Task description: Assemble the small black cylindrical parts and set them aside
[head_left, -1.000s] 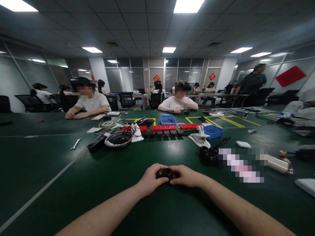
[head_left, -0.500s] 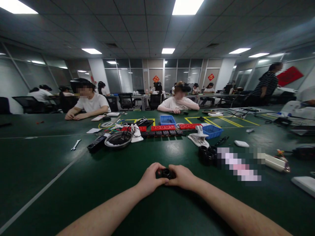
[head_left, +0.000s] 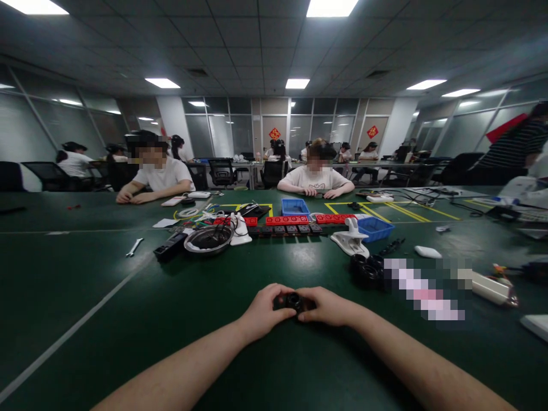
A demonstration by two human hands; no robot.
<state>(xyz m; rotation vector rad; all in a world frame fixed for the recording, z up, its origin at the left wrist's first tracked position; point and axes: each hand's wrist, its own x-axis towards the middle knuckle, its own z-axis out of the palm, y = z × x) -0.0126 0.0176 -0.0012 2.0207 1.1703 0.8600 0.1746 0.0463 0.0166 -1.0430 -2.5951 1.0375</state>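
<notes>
Low over the near part of the green table (head_left: 214, 354), a small black part with a round, ring-like opening (head_left: 294, 300) sits between both my hands. My left hand (head_left: 264, 311) curls around its left side, thumb in front and fingers behind. From the right, my right hand (head_left: 329, 307) grips the same part with thumb and fingers bent. Much of the piece is covered by my fingers, so its exact kind does not show. To the right of my hands lies a cluster of black ring-shaped parts (head_left: 367, 271).
Across the middle stand red power strips (head_left: 286, 220), a metal bowl (head_left: 208, 242), a white clip base (head_left: 350, 238) and blue trays (head_left: 374, 229). A wrench (head_left: 135, 248) lies at left, a white cylinder (head_left: 490, 287) at right. Two people sit opposite.
The view has shifted slightly. My hands still hold the black part, with its opening turned a little. One person opposite has lowered a hand from the face; a person in stripes has moved right.
</notes>
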